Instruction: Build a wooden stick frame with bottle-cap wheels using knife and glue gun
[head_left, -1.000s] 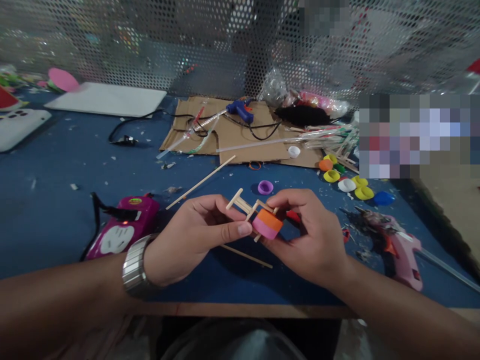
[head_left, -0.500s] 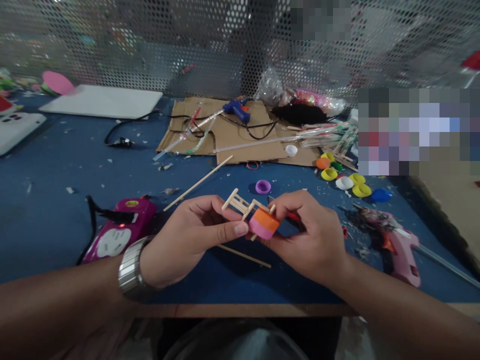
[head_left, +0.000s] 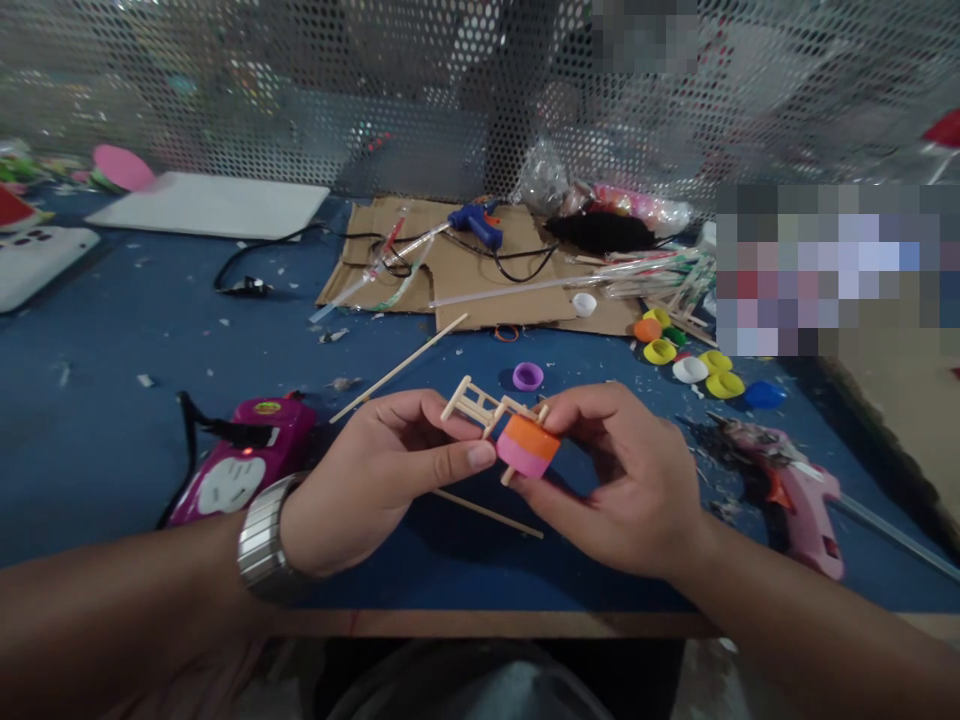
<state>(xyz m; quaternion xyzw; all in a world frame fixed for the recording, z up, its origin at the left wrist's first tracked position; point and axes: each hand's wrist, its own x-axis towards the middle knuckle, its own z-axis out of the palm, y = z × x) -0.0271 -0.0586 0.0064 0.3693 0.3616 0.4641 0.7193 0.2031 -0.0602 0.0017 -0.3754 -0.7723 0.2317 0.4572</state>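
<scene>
Between my two hands is a small frame of wooden sticks, tilted above the table. A wheel of joined orange and pink bottle caps sits at its right end, with a short stick poking out on either side. My left hand pinches the frame between thumb and fingers. The fingers of my right hand are closed about the wheel's end, thumb below and index finger above. On the table under my hands lies a thin stick; a longer stick rests behind my left hand.
A purple cap lies beyond my hands. Several colored caps are at right, near a pink glue gun. A magenta power strip stands at left. Behind, a blue glue gun rests on cardboard.
The stick frame and cap wheel have turned slightly in my hands, showing more of the frame's rungs. My right fingers have shifted a little around the wheel.
</scene>
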